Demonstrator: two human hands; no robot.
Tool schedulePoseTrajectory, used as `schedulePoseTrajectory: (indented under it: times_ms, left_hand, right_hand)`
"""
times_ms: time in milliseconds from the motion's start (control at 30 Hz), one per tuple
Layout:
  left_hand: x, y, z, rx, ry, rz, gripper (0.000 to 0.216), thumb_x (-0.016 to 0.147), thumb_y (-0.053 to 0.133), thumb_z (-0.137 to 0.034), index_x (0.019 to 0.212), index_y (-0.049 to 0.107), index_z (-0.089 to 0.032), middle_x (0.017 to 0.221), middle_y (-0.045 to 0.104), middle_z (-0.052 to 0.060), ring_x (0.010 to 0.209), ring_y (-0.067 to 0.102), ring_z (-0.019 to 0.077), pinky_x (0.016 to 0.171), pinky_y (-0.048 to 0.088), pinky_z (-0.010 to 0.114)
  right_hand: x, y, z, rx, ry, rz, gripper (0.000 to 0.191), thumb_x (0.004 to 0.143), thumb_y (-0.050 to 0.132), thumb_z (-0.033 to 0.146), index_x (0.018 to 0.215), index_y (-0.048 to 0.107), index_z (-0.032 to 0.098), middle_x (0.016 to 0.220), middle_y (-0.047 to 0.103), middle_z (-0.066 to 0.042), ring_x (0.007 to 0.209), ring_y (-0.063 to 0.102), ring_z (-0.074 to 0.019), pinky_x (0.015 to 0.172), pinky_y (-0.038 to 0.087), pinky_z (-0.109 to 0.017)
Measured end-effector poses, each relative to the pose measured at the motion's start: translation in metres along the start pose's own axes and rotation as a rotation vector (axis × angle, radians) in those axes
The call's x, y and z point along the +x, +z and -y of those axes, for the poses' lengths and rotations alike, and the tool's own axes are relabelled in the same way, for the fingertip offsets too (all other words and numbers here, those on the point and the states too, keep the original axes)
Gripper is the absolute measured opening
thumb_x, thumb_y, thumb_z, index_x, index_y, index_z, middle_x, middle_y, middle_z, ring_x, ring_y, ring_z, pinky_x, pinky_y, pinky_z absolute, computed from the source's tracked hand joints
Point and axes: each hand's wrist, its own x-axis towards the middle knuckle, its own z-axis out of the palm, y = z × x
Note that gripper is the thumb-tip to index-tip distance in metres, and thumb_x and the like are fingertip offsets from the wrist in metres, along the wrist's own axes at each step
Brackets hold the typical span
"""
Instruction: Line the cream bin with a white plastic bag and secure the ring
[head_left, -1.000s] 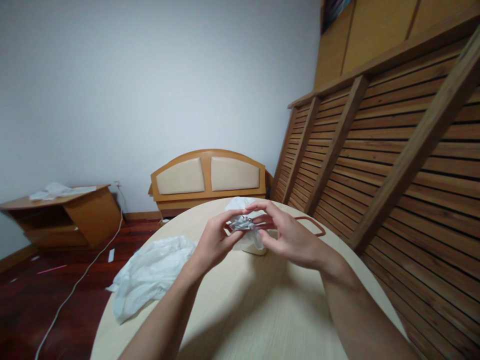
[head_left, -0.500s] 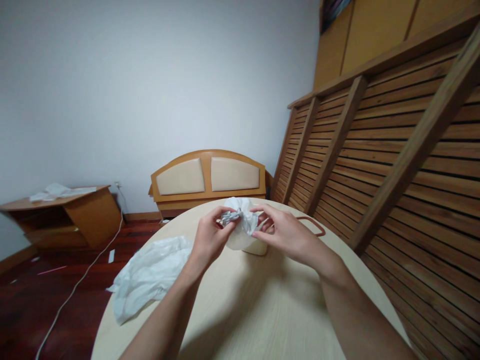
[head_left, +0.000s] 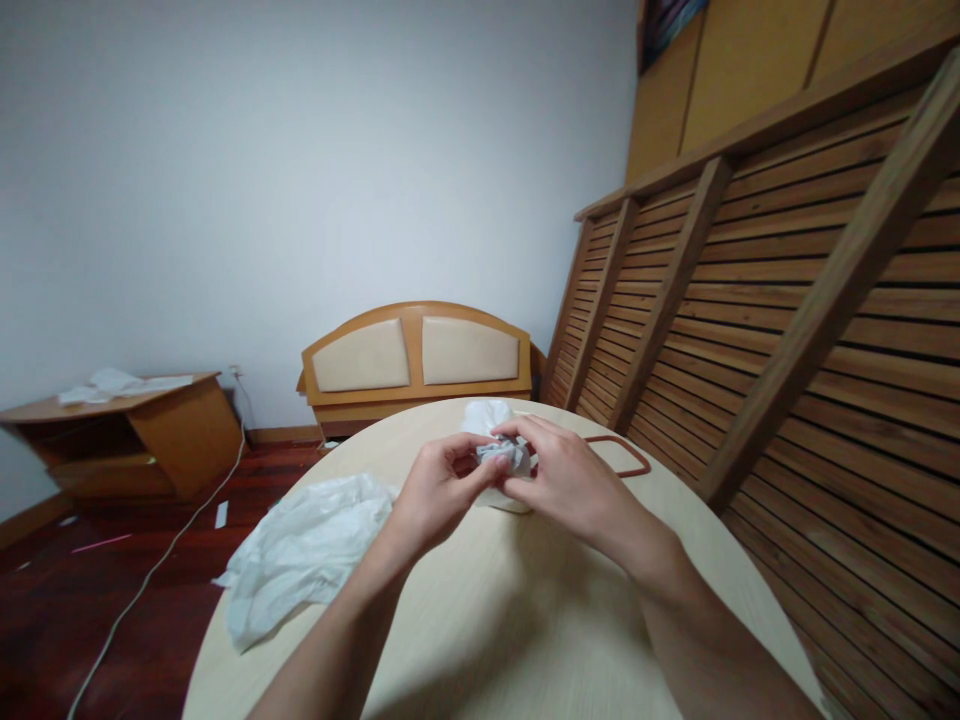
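Both hands meet over the far part of the round table (head_left: 450,640). Between them is a small, thin, white plastic bag (head_left: 489,412), its top gathered into a crumpled bunch. My left hand (head_left: 442,485) pinches the bunch from the left with thumb and fingertips. My right hand (head_left: 551,460) is closed on the same bunch from the right, its fingertips close to the left thumb. What lies inside or under the bag is mostly hidden by the hands. A larger crumpled white plastic bag (head_left: 307,550) lies beside my left forearm.
A reddish-brown loop (head_left: 637,465) lies on the table beyond my right wrist. Past the table stand a padded headboard (head_left: 416,400) and a low cabinet (head_left: 187,430) with papers. A slatted wooden frame (head_left: 750,330) leans at the right. A cable (head_left: 157,585) crosses the floor.
My hands have come closer together and moved slightly right. The gathered top, earlier held spread between them, is now bunched under both sets of fingertips.
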Motion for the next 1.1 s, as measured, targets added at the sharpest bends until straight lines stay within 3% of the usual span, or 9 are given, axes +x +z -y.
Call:
schedulePoseTrajectory:
  times_ms: [200, 333, 433, 633, 800, 933, 1100]
  left_hand:
    - [-0.007, 0.002, -0.008, 0.005, 0.089, 0.100, 0.042, 0.086, 0.072, -0.047, 0.112, 0.075, -0.015, 0.109, 0.077, 0.013, 0.097, 0.074, 0.0258, 0.083, 0.059, 0.032]
    - [-0.001, -0.004, 0.001, 0.178, 0.163, -0.058, 0.032, 0.091, 0.066, -0.041, 0.110, 0.074, -0.017, 0.113, 0.075, 0.012, 0.097, 0.073, 0.0221, 0.081, 0.059, 0.030]
    - [0.010, -0.011, 0.022, 0.277, 0.154, -0.170, 0.032, 0.091, 0.064, -0.039, 0.114, 0.069, -0.017, 0.120, 0.071, 0.013, 0.100, 0.070, 0.0219, 0.078, 0.059, 0.031]
    - [0.027, -0.012, 0.089, 0.459, 0.153, -0.103, 0.048, 0.092, 0.061, -0.033, 0.138, 0.052, -0.018, 0.145, 0.056, 0.017, 0.132, 0.055, 0.0300, 0.101, 0.054, 0.048]
    - [0.030, -0.009, 0.129, 0.702, 0.318, -0.068, 0.042, 0.098, 0.057, -0.030, 0.138, 0.052, -0.020, 0.141, 0.059, 0.015, 0.139, 0.048, 0.0302, 0.116, 0.040, 0.054]
    - [0.034, -0.013, 0.140, 0.799, 0.459, -0.123, 0.026, 0.096, 0.060, -0.021, 0.122, 0.062, -0.021, 0.120, 0.067, 0.010, 0.130, 0.055, 0.0288, 0.108, 0.048, 0.051]
    - [0.038, -0.019, 0.143, 0.814, 0.487, -0.169, 0.010, 0.094, 0.061, -0.016, 0.101, 0.066, -0.021, 0.102, 0.069, 0.007, 0.117, 0.060, 0.0266, 0.099, 0.053, 0.046]
  right_hand:
    - [-0.001, -0.010, -0.003, -0.001, 0.012, -0.081, 0.015, 0.082, 0.070, 0.016, 0.095, 0.071, 0.023, 0.098, 0.075, -0.004, 0.091, 0.069, -0.0221, 0.078, 0.050, -0.031]
    - [0.000, -0.022, -0.013, -0.001, 0.084, -0.159, 0.015, 0.083, 0.066, 0.017, 0.095, 0.073, 0.023, 0.096, 0.078, -0.003, 0.086, 0.071, -0.0212, 0.076, 0.050, -0.029]
    - [0.000, -0.031, -0.027, -0.026, 0.154, -0.263, 0.020, 0.082, 0.063, 0.017, 0.098, 0.073, 0.023, 0.094, 0.078, -0.003, 0.083, 0.072, -0.0214, 0.073, 0.051, -0.029]
    - [-0.001, -0.046, -0.060, -0.149, 0.242, -0.425, 0.038, 0.082, 0.055, 0.014, 0.115, 0.070, 0.023, 0.103, 0.077, -0.006, 0.087, 0.072, -0.0228, 0.077, 0.052, -0.032]
    - [-0.001, -0.051, -0.078, -0.146, 0.302, -0.455, 0.038, 0.080, 0.049, 0.011, 0.106, 0.075, 0.020, 0.095, 0.078, -0.008, 0.084, 0.070, -0.0235, 0.076, 0.052, -0.032]
    - [0.000, -0.051, -0.088, -0.077, 0.297, -0.503, 0.040, 0.077, 0.047, 0.009, 0.104, 0.074, 0.021, 0.099, 0.077, -0.007, 0.085, 0.069, -0.0220, 0.075, 0.050, -0.031]
    - [0.003, -0.049, -0.103, 0.064, 0.248, -0.611, 0.038, 0.073, 0.044, 0.010, 0.097, 0.071, 0.020, 0.102, 0.075, -0.006, 0.090, 0.067, -0.0216, 0.080, 0.049, -0.031]
